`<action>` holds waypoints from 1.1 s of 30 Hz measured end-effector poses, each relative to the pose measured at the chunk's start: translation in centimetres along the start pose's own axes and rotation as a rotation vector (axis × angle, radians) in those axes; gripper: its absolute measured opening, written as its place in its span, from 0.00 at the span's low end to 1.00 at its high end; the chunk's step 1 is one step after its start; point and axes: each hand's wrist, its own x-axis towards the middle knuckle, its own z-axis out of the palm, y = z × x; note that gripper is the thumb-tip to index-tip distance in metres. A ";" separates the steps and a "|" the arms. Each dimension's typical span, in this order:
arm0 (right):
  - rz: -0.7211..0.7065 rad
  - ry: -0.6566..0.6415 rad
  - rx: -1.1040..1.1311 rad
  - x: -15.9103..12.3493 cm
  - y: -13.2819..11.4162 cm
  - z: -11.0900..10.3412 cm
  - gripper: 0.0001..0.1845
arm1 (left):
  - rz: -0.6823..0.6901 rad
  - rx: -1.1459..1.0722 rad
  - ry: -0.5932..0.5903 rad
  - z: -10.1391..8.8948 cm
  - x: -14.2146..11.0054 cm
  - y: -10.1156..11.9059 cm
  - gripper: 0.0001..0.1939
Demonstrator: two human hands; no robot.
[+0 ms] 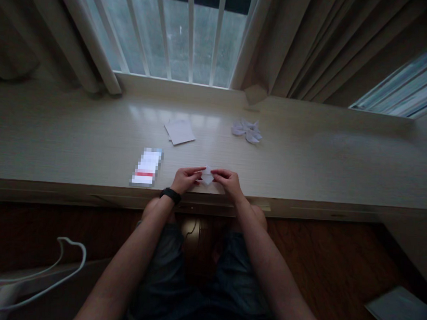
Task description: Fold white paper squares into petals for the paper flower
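Note:
A small folded piece of white paper (207, 177) lies near the front edge of the pale wooden desk (308, 156). My left hand (185, 179) pinches its left side with fingers closed; a black watch sits on that wrist. My right hand (227, 181) pinches its right side, fingers curled over the paper. Both hands rest on the desk, almost touching each other.
A stack of white paper sheets (179, 131) lies further back. Several folded white paper pieces (247, 130) sit in a cluster at the back right. A blurred white card (147, 167) lies left of my hands. Curtains (314, 45) and a barred window (178, 32) stand behind the desk.

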 end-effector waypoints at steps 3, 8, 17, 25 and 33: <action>0.002 -0.090 0.002 0.0 0.0 -0.6 0.18 | 0.016 0.015 0.005 -0.1 -0.1 0.1 0.21; -0.006 -0.092 0.045 0.1 0.4 -0.8 0.19 | 0.063 0.021 -0.034 -0.3 -0.1 -0.1 0.21; -0.016 0.088 -0.015 0.3 0.3 0.1 0.18 | 0.210 0.284 0.075 -0.1 0.2 -0.6 0.17; 0.084 -0.168 -0.101 0.0 -0.9 0.7 0.22 | 0.067 0.220 -0.027 0.0 0.1 -0.8 0.22; 0.152 -0.215 0.000 0.0 -1.2 -0.1 0.20 | 0.004 0.114 -0.110 -0.4 0.1 -0.1 0.23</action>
